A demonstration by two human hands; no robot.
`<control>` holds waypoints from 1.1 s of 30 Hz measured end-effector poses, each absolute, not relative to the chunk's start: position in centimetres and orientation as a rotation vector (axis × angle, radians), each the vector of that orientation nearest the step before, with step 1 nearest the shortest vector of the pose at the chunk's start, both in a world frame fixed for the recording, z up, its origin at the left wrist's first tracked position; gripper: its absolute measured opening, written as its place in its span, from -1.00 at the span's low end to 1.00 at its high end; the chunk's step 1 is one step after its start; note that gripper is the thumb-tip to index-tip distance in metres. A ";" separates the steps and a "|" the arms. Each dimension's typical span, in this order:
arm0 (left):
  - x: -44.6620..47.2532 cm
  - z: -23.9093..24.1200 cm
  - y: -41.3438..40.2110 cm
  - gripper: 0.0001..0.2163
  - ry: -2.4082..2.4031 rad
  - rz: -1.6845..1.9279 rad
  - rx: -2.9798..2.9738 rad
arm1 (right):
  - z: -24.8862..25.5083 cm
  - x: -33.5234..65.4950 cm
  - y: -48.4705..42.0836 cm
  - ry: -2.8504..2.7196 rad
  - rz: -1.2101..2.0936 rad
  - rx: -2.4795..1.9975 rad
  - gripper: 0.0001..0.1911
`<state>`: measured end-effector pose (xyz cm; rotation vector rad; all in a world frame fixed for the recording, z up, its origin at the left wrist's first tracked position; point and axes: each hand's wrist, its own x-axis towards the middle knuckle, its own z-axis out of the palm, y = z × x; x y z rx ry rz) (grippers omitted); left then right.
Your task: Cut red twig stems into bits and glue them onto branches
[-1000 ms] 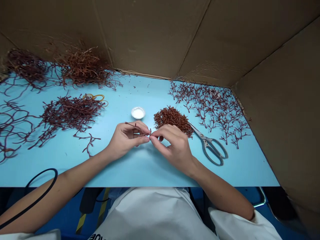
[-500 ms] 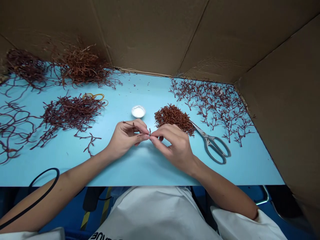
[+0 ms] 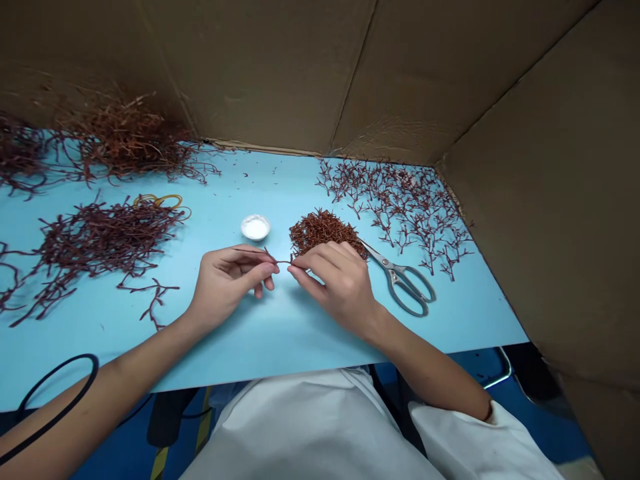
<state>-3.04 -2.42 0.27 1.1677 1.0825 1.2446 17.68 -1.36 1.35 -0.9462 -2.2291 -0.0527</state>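
Note:
A thin reddish-brown sprig stretches between my hands, low over the light blue tabletop. My left hand pinches one end between thumb and fingers. My right hand grips the other end, and its fingers hide that part of the sprig. Just beyond the right hand lies a heap of short cut reddish-brown pieces, nearly touching its knuckles. A small white dish of white powder stands beyond the gap between my hands.
Steel scissors with grey handles lie right of the heap, below a spread of branched sprigs. Tangled piles and yellow rubber bands lie left. Cardboard walls rise behind and right. A black cable crosses my left forearm.
My hands have drawn slightly apart, and the sprig now shows stretched between them. The whole scene has shifted left and tilted in the view.

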 end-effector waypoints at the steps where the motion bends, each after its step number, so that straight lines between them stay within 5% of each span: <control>1: -3.0 0.4 -2.5 -0.98 1.078 1.235 1.181 | 1.4 17.5 -1.5 -2.232 -0.038 -0.954 -0.76; 11: -3.5 0.5 -3.0 -0.78 0.940 1.225 1.101 | 3.3 23.5 -4.8 -2.158 -0.051 -1.203 -0.86; 18: -3.8 0.0 -2.5 -0.72 0.783 1.176 1.038 | 1.0 32.7 -7.3 -2.256 -0.198 -1.893 -0.68; 33: -3.4 0.1 -2.4 -0.83 0.703 1.174 1.066 | -1.6 34.8 -6.9 -2.122 -0.079 -2.159 -0.48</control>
